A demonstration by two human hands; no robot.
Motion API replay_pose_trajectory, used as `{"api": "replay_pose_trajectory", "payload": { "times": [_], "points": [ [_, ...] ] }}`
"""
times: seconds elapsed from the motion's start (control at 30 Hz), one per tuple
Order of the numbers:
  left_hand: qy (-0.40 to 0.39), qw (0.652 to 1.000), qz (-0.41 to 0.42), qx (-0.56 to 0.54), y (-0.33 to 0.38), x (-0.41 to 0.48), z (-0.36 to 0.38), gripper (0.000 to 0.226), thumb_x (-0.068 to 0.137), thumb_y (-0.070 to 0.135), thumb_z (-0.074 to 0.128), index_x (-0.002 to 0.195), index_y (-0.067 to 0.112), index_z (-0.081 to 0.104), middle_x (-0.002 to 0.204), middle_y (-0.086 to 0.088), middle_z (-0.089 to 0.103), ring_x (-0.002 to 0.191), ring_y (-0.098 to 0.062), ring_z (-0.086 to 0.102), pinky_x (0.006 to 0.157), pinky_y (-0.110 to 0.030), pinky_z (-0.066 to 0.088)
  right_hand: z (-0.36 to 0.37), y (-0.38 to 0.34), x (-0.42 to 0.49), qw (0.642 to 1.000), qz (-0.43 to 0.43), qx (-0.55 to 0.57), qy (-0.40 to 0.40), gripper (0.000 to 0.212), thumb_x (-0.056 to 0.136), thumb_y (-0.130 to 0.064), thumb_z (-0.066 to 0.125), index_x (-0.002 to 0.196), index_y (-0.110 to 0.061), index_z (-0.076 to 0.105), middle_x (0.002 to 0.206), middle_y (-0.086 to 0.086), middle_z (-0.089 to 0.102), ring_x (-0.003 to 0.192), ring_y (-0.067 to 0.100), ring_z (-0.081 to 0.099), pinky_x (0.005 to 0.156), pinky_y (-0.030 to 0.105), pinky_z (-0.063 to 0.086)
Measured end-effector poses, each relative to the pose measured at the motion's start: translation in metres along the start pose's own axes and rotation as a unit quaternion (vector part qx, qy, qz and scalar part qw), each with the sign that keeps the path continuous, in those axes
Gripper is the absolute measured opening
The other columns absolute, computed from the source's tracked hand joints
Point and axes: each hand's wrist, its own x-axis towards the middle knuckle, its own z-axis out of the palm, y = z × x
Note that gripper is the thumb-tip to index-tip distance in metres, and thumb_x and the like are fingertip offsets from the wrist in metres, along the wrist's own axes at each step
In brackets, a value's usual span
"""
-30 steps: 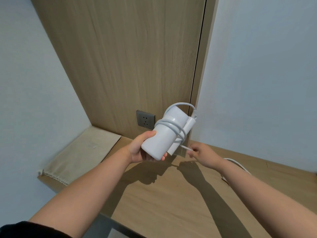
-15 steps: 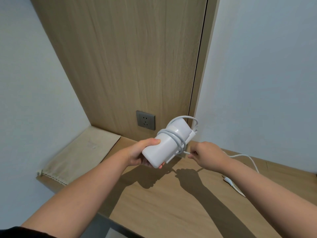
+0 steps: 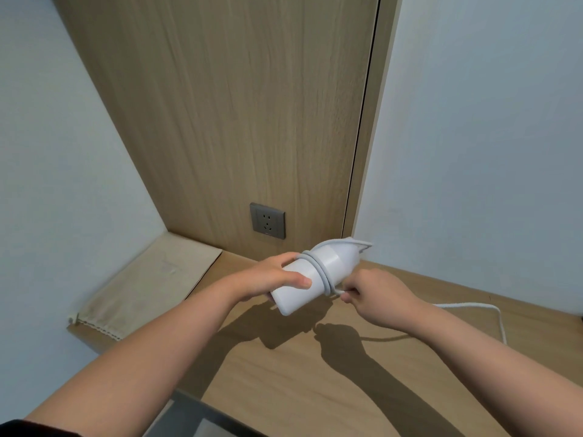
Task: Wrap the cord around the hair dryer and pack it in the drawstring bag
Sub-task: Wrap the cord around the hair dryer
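Observation:
My left hand [image 3: 273, 276] grips the lower end of a white hair dryer [image 3: 331, 264], holding it slanted above the wooden desk [image 3: 299, 383]. A white cord [image 3: 319, 270] is looped round the dryer's middle in a few turns. My right hand [image 3: 375, 294] pinches the cord just below and right of the dryer. The loose length of cord [image 3: 492, 312] trails from behind my right wrist across the desk to the right. A beige drawstring bag [image 3: 142, 285] lies flat at the desk's left end against the wall.
A grey wall socket [image 3: 267, 220] sits in the wooden panel behind the dryer. White walls close in on the left and right. The desk's front edge runs near the bottom, with a dark gap [image 3: 192, 417] below it.
The dryer has tilted down from near upright to a slant and dropped lower. My right hand moved in close under it with the cord, and the loops sit tighter.

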Motion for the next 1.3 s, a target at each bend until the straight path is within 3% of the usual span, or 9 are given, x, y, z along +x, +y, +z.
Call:
{"api": "replay_pose_trajectory", "payload": {
  "times": [0.1,0.2,0.33,0.47,0.63,0.7,0.83,1.03,1.3],
  "points": [
    [0.051,0.992,0.007,0.112,0.003,-0.002,0.005,0.078,0.068,0.048,0.074,0.136,0.035,0.038,0.121,0.006,0.056,0.099,-0.017,0.060,0.078,-0.034,0.055,-0.004,0.000,-0.001,1.000,0.011,0.009,-0.022,0.043,0.090,-0.024,0.053,0.049,-0.020,0.037,0.053,-0.002,0.042,0.052,0.017,0.040,0.047,0.029,0.027],
    [0.088,0.963,0.007,0.256,0.006,-0.006,0.013,0.085,0.063,0.058,0.070,0.136,0.041,0.032,0.117,0.007,0.057,0.094,-0.018,0.058,0.072,-0.031,0.050,-0.007,-0.005,-0.005,0.999,0.002,0.008,-0.043,0.031,0.090,-0.025,0.053,0.059,-0.019,0.052,0.061,0.000,0.052,0.063,0.022,0.048,0.056,0.031,0.037],
    [0.121,0.878,0.040,0.462,0.007,-0.004,0.027,0.090,0.063,0.063,0.064,0.140,0.043,0.022,0.113,-0.001,0.064,0.093,-0.027,0.059,0.068,-0.031,0.042,-0.008,-0.012,-0.009,0.995,-0.020,-0.025,-0.092,0.022,0.090,-0.028,0.052,0.088,-0.013,0.068,0.089,0.008,0.066,0.075,0.022,0.050,0.063,0.029,0.038],
    [0.155,0.796,0.091,0.578,0.004,-0.002,0.030,0.091,0.074,0.058,0.059,0.149,0.036,0.012,0.115,-0.005,0.064,0.100,-0.030,0.060,0.072,-0.033,0.037,-0.018,-0.010,-0.007,0.991,-0.042,-0.059,-0.111,0.025,0.090,-0.029,0.053,0.084,-0.009,0.066,0.073,0.004,0.057,0.070,0.023,0.050,0.052,0.029,0.033],
    [0.144,0.726,0.175,0.649,-0.003,-0.002,0.029,0.087,0.076,0.049,0.060,0.148,0.032,0.014,0.101,-0.006,0.064,0.088,-0.028,0.060,0.069,-0.033,0.030,-0.036,-0.003,0.000,0.995,-0.061,-0.048,-0.069,0.024,0.087,-0.030,0.060,0.072,-0.012,0.063,0.068,0.003,0.055,0.070,0.023,0.051,0.060,0.033,0.040],
    [0.129,0.716,0.203,0.655,-0.004,-0.004,0.031,0.086,0.077,0.047,0.061,0.148,0.031,0.015,0.099,-0.006,0.063,0.087,-0.029,0.058,0.069,-0.033,0.027,-0.040,0.003,0.007,0.997,-0.059,-0.048,-0.020,0.031,0.081,-0.039,0.067,0.067,-0.012,0.061,0.063,0.000,0.052,0.067,0.022,0.051,0.058,0.032,0.039],
    [0.121,0.716,0.236,0.645,-0.005,-0.009,0.034,0.086,0.079,0.045,0.060,0.150,0.029,0.015,0.097,-0.005,0.061,0.086,-0.029,0.056,0.070,-0.033,0.027,-0.035,0.016,0.018,0.997,-0.039,-0.040,0.059,0.054,0.069,-0.051,0.074,0.048,-0.019,0.036,0.048,-0.005,0.036,0.050,0.015,0.034,0.048,0.029,0.027],
    [0.101,0.725,0.263,0.628,-0.013,-0.010,0.030,0.092,0.074,0.048,0.060,0.150,0.025,0.013,0.092,-0.005,0.059,0.079,-0.027,0.054,0.070,-0.034,0.037,-0.025,0.035,0.029,0.992,-0.023,0.092,0.079,0.014,0.082,-0.025,0.069,0.078,-0.011,0.069,0.059,-0.017,0.051,0.062,0.010,0.051,0.054,0.019,0.035],
    [0.130,0.749,0.264,0.594,0.003,-0.016,0.032,0.100,0.077,0.053,0.056,0.146,0.036,-0.014,0.085,-0.003,0.055,0.077,-0.023,0.051,0.066,-0.033,0.025,-0.011,0.034,0.039,0.969,0.047,0.181,0.160,0.012,0.082,-0.022,0.069,0.077,-0.011,0.072,0.065,-0.001,0.060,0.068,0.018,0.054,0.060,0.027,0.039]
  ]
}}
